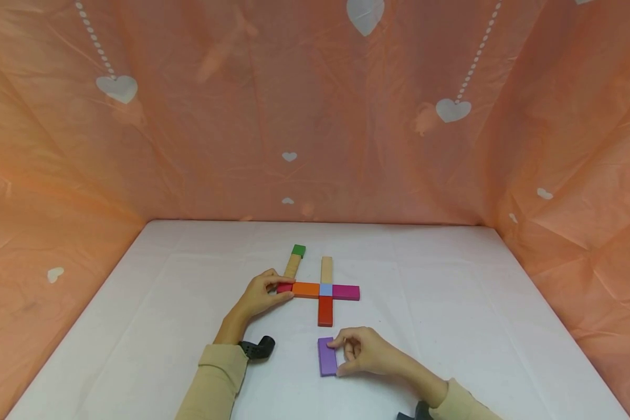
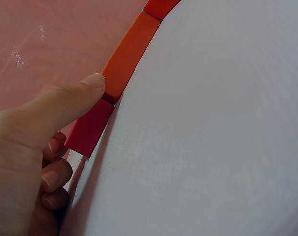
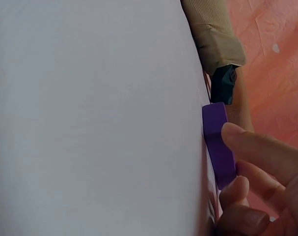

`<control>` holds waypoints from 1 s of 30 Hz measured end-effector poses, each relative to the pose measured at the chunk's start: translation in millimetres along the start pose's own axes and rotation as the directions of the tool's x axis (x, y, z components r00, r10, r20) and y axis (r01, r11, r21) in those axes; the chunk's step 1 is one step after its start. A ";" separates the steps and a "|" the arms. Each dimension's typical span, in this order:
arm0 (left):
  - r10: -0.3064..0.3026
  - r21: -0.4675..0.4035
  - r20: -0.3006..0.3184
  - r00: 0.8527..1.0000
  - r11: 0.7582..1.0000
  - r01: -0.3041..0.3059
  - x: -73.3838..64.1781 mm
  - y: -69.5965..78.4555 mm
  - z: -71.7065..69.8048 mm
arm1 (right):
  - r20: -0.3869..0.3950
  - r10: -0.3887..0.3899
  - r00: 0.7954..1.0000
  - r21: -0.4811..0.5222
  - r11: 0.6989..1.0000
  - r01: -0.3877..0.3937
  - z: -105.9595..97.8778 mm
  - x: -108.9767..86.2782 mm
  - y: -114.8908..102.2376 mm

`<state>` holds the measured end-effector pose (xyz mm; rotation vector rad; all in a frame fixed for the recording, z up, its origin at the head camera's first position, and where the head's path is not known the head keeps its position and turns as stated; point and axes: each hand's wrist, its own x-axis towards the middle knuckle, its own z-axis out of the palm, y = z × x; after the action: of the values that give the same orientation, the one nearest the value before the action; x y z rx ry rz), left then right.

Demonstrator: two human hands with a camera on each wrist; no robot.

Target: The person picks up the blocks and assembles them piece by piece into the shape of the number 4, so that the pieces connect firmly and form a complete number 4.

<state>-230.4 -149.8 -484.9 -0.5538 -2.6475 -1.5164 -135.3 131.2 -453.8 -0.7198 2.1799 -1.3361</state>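
Note:
My left hand [image 1: 258, 295] pinches a crimson block [image 1: 284, 288] beside its joint with an orange block [image 1: 305, 290]; the thumb tip reaches the orange one in the left wrist view. A light blue square [image 1: 326, 289] joins the orange block, a magenta block [image 1: 346, 293], a beige block [image 1: 326, 269] and a red block [image 1: 325, 311] in a cross. Behind the left fingers, another beige block [image 1: 293, 265] slants up to a green block [image 1: 298, 250]. Nearer the front, my right hand [image 1: 370, 351] holds a purple block [image 1: 326, 356] at its right side between thumb and index finger.
A white cloth covers the table [image 1: 451, 303]. Orange sheeting with white hearts [image 1: 315, 116] stands behind it and along both sides. Black devices sit on both wrists, one by the left cuff [image 1: 259, 348]. Beige sleeves [image 1: 215, 376] cover the forearms.

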 end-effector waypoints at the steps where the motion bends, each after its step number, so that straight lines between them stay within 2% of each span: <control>1: 0.003 -0.001 -0.001 1.000 1.000 -0.003 0.0 -0.1 0.0 | -0.002 -0.002 1.000 -0.002 1.000 0.002 0.2 0.3 0.2; 11: 0.027 0.012 -0.006 1.000 1.000 -0.027 -0.3 -0.8 -0.4 | -0.013 -0.031 0.999 -0.022 0.999 0.030 1.2 2.3 1.8; 30: 0.008 0.005 -0.007 1.000 1.000 -0.008 0.5 -1.7 1.1 | -0.039 -0.035 0.999 -0.043 0.999 0.033 2.3 3.8 2.6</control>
<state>-231.3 -149.6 -486.8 -0.5566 -2.6399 -1.5065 -137.2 128.2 -457.5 -0.7560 2.2430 -1.3353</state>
